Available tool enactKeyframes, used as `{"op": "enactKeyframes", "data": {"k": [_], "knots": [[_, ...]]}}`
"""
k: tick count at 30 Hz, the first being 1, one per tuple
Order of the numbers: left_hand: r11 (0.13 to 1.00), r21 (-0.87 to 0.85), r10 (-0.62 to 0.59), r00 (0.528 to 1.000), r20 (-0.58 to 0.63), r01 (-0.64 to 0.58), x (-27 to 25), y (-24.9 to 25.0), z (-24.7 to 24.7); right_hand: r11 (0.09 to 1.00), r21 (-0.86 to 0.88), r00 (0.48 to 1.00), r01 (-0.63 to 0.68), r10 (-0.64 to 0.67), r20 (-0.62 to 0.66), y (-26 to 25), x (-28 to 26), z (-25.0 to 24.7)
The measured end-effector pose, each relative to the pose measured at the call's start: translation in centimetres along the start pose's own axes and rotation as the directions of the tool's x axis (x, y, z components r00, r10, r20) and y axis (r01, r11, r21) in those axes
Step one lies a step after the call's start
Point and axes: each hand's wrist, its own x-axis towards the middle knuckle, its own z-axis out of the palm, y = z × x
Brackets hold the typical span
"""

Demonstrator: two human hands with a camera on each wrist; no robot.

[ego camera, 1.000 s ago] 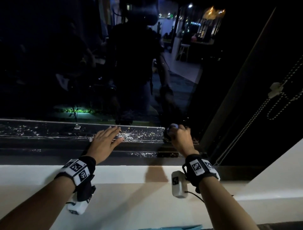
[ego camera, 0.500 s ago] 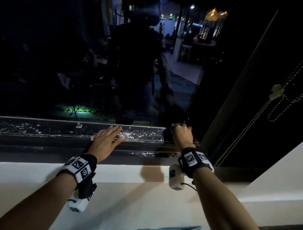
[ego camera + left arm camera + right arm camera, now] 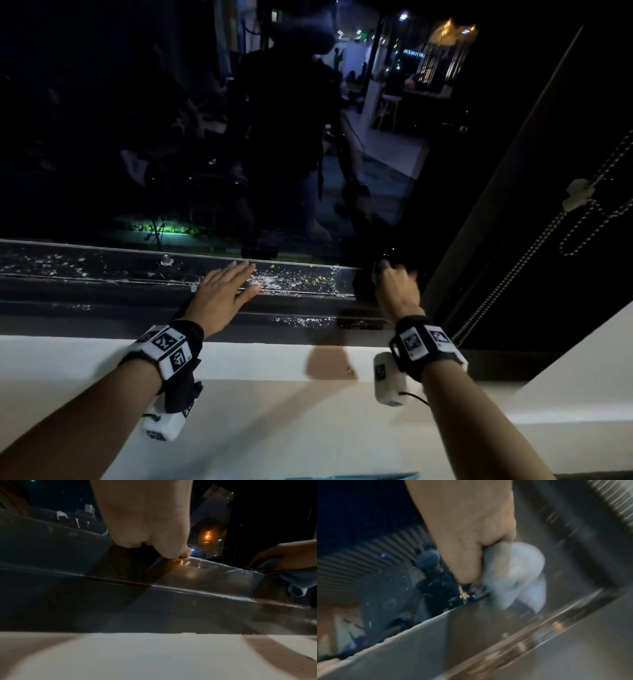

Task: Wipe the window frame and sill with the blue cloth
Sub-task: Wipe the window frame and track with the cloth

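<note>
The dark window frame [image 3: 102, 270] runs across the head view, speckled with white crumbs [image 3: 287, 279]. Below it lies the white sill [image 3: 260, 404]. My left hand [image 3: 222, 294] rests flat on the frame rail with straight fingers. At the frame's right end, against the dark side post [image 3: 479, 219], my right hand [image 3: 397, 287] grips the bunched blue cloth [image 3: 513, 577]. The cloth [image 3: 298, 580] also shows under that hand in the left wrist view. From the head it is almost hidden behind the fingers. The right wrist view is blurred.
A beaded blind chain [image 3: 534, 253] with a white connector [image 3: 579, 197] hangs at the right, close to my right arm. The glass [image 3: 239, 137] reflects a person and a lit room. A small bolt [image 3: 166, 260] stands on the frame left of my left hand.
My right hand with the cloth has shifted a little to the right and farther in, toward the frame's corner. My left hand has stayed flat on the rail.
</note>
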Motion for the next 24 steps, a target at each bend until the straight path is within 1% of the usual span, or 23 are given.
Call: {"op": "enactKeyframes", "data": {"k": [1, 2, 4, 5, 7, 8, 9, 11, 14, 16, 17, 19, 21, 23, 24], "knots": [[1.0, 0.005, -0.002, 1.0, 0.004, 0.002, 0.0, 0.0, 0.0, 0.999, -0.044, 1.0, 0.001, 0.0, 0.018, -1.1, 0.3, 0.4], [1.0, 0.008, -0.003, 1.0, 0.005, 0.003, 0.0, 0.0, 0.0, 0.996, -0.085, 0.999, 0.037, -0.034, 0.03, -2.2, 0.5, 0.9], [1.0, 0.007, -0.004, 1.0, 0.002, 0.004, 0.0, 0.0, 0.0, 0.982, -0.127, 0.99, 0.139, -0.137, 0.021, -4.4, 0.7, 2.0], [1.0, 0.005, -0.002, 1.0, 0.002, 0.002, 0.0, 0.0, 0.0, 0.974, -0.109, 0.98, 0.196, -0.197, 0.002, -5.2, 0.4, 2.4], [1.0, 0.005, 0.002, 1.0, 0.003, -0.002, 0.0, 0.0, 0.1, 0.946, 0.008, 0.944, 0.325, -0.324, -0.058, -5.4, -1.0, 2.7], [1.0, 0.006, 0.004, 1.0, 0.003, -0.004, 0.1, 0.0, 0.1, 0.926, 0.093, 0.93, 0.365, -0.357, -0.089, -4.7, -1.9, 2.5], [1.0, 0.007, 0.006, 1.0, 0.004, -0.006, 0.1, -0.1, 0.1, 0.914, 0.173, 0.93, 0.367, -0.357, -0.088, -3.8, -2.6, 2.2], [1.0, 0.01, 0.004, 1.0, 0.005, -0.004, 0.1, -0.1, 0.1, 0.922, 0.252, 0.955, 0.295, -0.287, -0.067, -1.3, -3.0, 1.5], [1.0, 0.015, 0.002, 1.0, 0.005, -0.002, 0.1, -0.1, 0.0, 0.96, 0.223, 0.984, 0.168, -0.153, -0.086, 1.7, -1.8, 0.6], [1.0, 0.018, -0.001, 1.0, 0.01, 0.001, 0.1, 0.0, 0.0, 0.983, 0.183, 0.999, 0.017, -0.009, -0.044, 1.6, -0.2, 0.2], [1.0, 0.02, 0.0, 1.0, 0.012, 0.0, 0.1, 0.0, -0.1, 0.988, 0.143, 0.998, -0.059, 0.061, -0.011, 1.0, 0.6, 0.2], [1.0, 0.023, 0.002, 1.0, 0.012, -0.002, 0.1, 0.0, 0.0, 0.986, 0.066, 0.988, -0.152, 0.151, 0.025, -1.1, 1.8, 0.2], [1.0, 0.02, 0.002, 1.0, 0.004, -0.002, 0.1, 0.0, 0.1, 0.988, 0.035, 0.988, -0.153, 0.152, 0.03, -3.4, 2.3, 0.5], [1.0, 0.024, 0.001, 1.0, 0.005, -0.001, 0.1, 0.0, 0.1, 0.995, 0.059, 0.997, -0.076, 0.076, 0.011, -4.8, 2.1, 1.0], [1.0, 0.026, 0.002, 1.0, 0.007, -0.002, 0.2, 0.0, 0.0, 0.994, 0.108, 1.0, -0.022, 0.021, 0.009, -4.9, 1.7, 1.2]]}}
